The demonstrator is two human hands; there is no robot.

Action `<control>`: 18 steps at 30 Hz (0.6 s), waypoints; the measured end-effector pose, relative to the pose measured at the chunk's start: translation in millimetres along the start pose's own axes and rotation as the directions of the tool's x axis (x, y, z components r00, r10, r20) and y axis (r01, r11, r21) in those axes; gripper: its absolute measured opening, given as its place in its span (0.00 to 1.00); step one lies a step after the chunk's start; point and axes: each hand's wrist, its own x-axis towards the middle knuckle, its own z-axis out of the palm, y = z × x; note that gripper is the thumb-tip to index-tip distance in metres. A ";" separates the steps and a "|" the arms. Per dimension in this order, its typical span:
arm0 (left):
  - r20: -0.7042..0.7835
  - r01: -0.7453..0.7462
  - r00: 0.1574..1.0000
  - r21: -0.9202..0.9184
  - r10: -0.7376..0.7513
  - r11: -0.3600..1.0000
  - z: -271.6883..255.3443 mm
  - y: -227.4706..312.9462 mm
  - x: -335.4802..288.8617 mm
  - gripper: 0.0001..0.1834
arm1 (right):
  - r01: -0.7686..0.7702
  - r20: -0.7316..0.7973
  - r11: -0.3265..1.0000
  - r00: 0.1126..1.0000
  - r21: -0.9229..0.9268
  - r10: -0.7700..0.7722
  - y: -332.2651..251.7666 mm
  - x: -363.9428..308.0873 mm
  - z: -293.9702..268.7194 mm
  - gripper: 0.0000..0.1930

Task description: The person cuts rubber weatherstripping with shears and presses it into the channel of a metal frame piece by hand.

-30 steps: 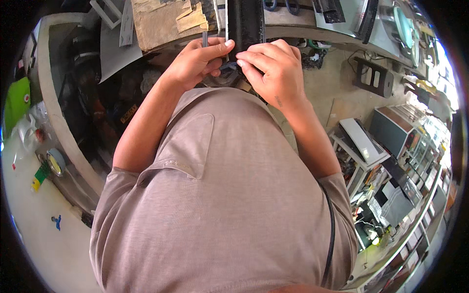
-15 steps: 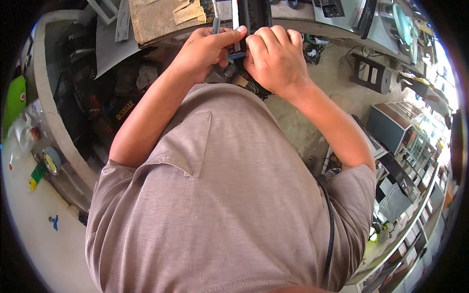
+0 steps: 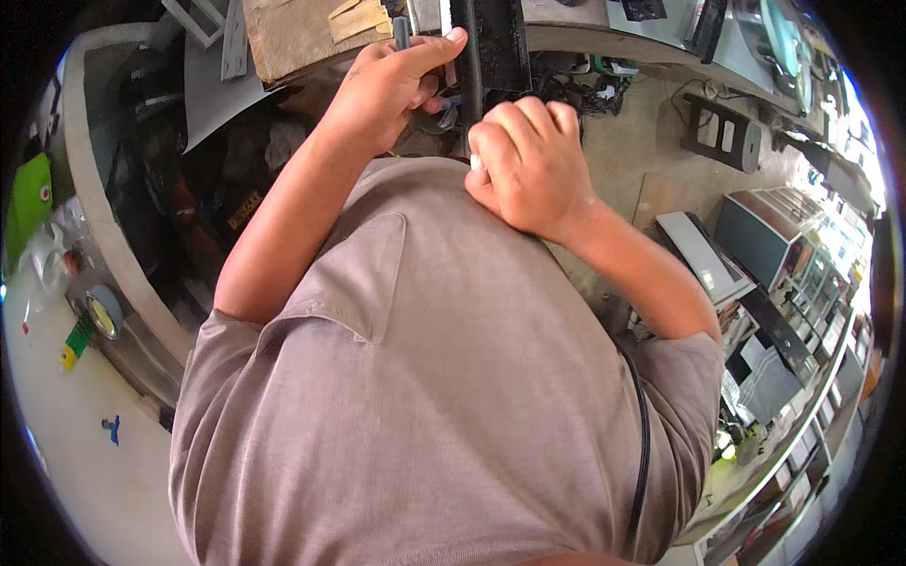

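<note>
In the head view, the left hand [image 3: 392,90] is up at the bench's near edge, its fingers closed around a grey rod [image 3: 403,34] that sticks up past the knuckles. Its thumb reaches out to the right, the tip beside a white edge [image 3: 446,15] and a black strip [image 3: 470,80]. The strip comes down from the top of the view, between the two hands, along the left side of a wider black profile [image 3: 504,47]. The right hand [image 3: 530,165] is lower and nearer the shirt [image 3: 453,377], its fingers curled in tightly; the strip's lower end runs to its thumb side, but whether the fingers grip it cannot be told. Left of the profile, tan pieces [image 3: 359,21] lie on a brown board [image 3: 288,45]. A black box [image 3: 722,134] with cut-outs is off to the right, and a dark cord [image 3: 643,453] runs down the shirt's right side.
</note>
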 end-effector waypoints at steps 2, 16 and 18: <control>0.027 0.024 0.999 -0.009 -0.024 1.000 -10.6 -0.6 4.2 0.17 | -0.019 -0.033 0.999 0.999 0.039 0.020 -3.7 -2.9 2.2 0.10; -0.087 -0.137 0.980 0.366 0.180 0.920 -54.6 -21.4 70.8 0.18 | -0.409 -0.101 0.772 0.851 0.487 0.515 17.2 3.8 26.2 0.13; -0.234 0.021 0.962 0.580 0.143 0.814 -62.1 -36.0 77.0 0.22 | -0.474 -0.057 0.719 0.814 0.509 0.578 27.0 1.3 37.1 0.14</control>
